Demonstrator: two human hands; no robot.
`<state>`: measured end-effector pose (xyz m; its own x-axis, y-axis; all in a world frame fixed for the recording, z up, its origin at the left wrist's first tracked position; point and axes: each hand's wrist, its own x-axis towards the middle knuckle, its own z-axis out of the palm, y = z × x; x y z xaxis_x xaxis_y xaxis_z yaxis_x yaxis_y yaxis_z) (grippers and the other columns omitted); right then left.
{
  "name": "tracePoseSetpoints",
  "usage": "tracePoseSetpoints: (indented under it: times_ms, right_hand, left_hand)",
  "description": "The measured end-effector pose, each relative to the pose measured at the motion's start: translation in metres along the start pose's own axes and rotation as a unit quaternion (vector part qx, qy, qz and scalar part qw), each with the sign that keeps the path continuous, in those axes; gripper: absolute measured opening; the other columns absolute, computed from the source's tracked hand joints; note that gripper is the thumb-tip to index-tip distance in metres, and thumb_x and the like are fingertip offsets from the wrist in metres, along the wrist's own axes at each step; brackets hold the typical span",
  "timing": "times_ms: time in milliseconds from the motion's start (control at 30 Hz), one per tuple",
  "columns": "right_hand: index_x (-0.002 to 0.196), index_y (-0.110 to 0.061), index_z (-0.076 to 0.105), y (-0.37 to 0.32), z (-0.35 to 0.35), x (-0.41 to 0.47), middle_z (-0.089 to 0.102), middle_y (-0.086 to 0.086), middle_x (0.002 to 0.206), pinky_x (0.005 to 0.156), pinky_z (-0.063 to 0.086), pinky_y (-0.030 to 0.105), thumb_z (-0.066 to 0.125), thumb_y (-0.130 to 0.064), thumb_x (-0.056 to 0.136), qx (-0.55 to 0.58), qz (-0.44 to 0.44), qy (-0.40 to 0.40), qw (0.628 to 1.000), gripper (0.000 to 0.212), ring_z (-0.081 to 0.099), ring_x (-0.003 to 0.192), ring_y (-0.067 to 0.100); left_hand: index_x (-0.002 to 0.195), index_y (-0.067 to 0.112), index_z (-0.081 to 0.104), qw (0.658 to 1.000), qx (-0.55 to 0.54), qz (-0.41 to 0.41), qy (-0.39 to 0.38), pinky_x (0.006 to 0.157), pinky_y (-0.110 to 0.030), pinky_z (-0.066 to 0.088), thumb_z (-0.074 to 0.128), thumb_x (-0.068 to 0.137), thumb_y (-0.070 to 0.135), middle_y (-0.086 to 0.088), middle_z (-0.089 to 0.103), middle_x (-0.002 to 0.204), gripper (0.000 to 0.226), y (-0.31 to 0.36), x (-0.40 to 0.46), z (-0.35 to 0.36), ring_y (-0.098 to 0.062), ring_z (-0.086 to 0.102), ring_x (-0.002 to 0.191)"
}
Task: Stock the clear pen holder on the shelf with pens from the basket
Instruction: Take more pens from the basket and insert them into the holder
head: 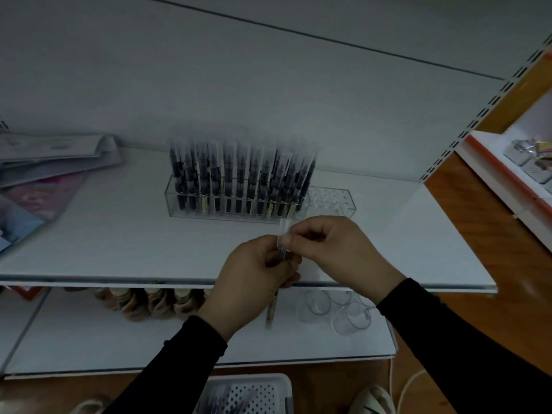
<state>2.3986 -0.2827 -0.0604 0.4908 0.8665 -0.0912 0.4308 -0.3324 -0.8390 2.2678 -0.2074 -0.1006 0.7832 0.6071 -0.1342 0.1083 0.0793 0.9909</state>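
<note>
both hands pinch one pen (282, 237) — left hand (254, 276) low, right hand (331, 246) at top, before holder (331, 201).

Both hands meet at centre, black-sleeved forearms converging from the near edge. Left hand (254, 273) curled, fingers closed in a grip; right hand (334, 246) pinching with thumb and forefinger, touching the left.

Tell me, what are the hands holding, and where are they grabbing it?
Both hold one pen in a clear sleeve. The left hand wraps its lower half; the right hand pinches near the top.
</note>
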Motion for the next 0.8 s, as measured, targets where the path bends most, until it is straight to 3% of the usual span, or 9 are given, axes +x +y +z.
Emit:
tracePoseSetpoints:
  times_ms: [100,200,267,333,433,567,800]
  right_hand:
    - [0.08,-0.019,0.075,-0.003,-0.007,0.002,0.073,-0.006,0.076,0.068,0.052,0.016,0.071,-0.023,0.085,0.002,-0.013,0.029,0.999,0.008,0.066,0.072,0.004]
    - [0.077,-0.022,0.072,-0.007,-0.024,0.01,0.073,-0.006,0.073,0.067,0.055,0.021,0.068,-0.017,0.087,0.047,-0.016,0.092,0.995,0.012,0.068,0.07,0.008]
    - [0.079,-0.023,0.071,-0.009,-0.039,0.015,0.074,-0.005,0.074,0.067,0.056,0.021,0.067,-0.018,0.088,0.045,-0.037,0.136,0.989,0.011,0.069,0.071,0.008]
    - [0.081,-0.022,0.07,-0.011,-0.052,0.021,0.074,-0.004,0.074,0.068,0.057,0.023,0.068,-0.019,0.088,0.043,-0.063,0.181,0.98,0.008,0.07,0.071,0.01]
    - [0.085,-0.016,0.071,-0.015,-0.066,0.031,0.072,-0.004,0.073,0.07,0.057,0.027,0.068,-0.02,0.089,0.053,-0.088,0.241,0.965,0.006,0.069,0.072,0.013]
    - [0.09,-0.016,0.072,-0.017,-0.072,0.042,0.074,-0.001,0.079,0.079,0.059,0.04,0.067,-0.026,0.088,0.027,-0.11,0.275,0.955,0.011,0.071,0.077,0.017]
    - [0.091,-0.021,0.071,-0.018,-0.066,0.051,0.072,-0.006,0.082,0.082,0.057,0.037,0.065,-0.03,0.09,-0.035,-0.127,0.27,0.954,0.011,0.069,0.08,0.01]
  left_hand:
    - [0.108,0.022,0.066,0.99,0.133,0.053,0.017,0.079,-0.028,0.054,0.061,0.092,0.024,0.004,0.074,0.092,0.018,-0.005,0.002,-0.001,-0.01,0.069,0.083]
    - [0.13,0.019,0.057,0.945,0.307,0.097,0.059,0.092,-0.015,0.041,0.053,0.093,0.042,0.006,0.066,0.119,0.044,-0.009,0.002,-0.011,-0.01,0.061,0.107]
    - [0.131,0.01,0.057,0.897,0.415,0.127,0.085,0.099,-0.024,0.037,0.044,0.091,0.052,-0.008,0.062,0.128,0.06,-0.014,0.002,-0.021,-0.026,0.055,0.118]
    - [0.126,0.002,0.059,0.858,0.483,0.14,0.107,0.102,-0.041,0.042,0.039,0.089,0.054,-0.019,0.062,0.126,0.068,-0.025,0.006,-0.03,-0.038,0.056,0.116]
    - [0.124,-0.002,0.06,0.825,0.543,0.118,0.106,0.1,-0.055,0.043,0.031,0.092,0.057,-0.026,0.059,0.127,0.073,-0.036,0.011,-0.039,-0.044,0.054,0.117]
    - [0.125,0.001,0.06,0.801,0.584,0.097,0.088,0.103,-0.056,0.04,0.019,0.093,0.061,-0.026,0.055,0.132,0.079,-0.043,0.01,-0.04,-0.044,0.05,0.123]
    - [0.126,0.002,0.059,0.786,0.603,0.096,0.096,0.105,-0.055,0.038,0.032,0.092,0.055,-0.026,0.054,0.134,0.069,-0.045,0.009,-0.039,-0.043,0.049,0.124]
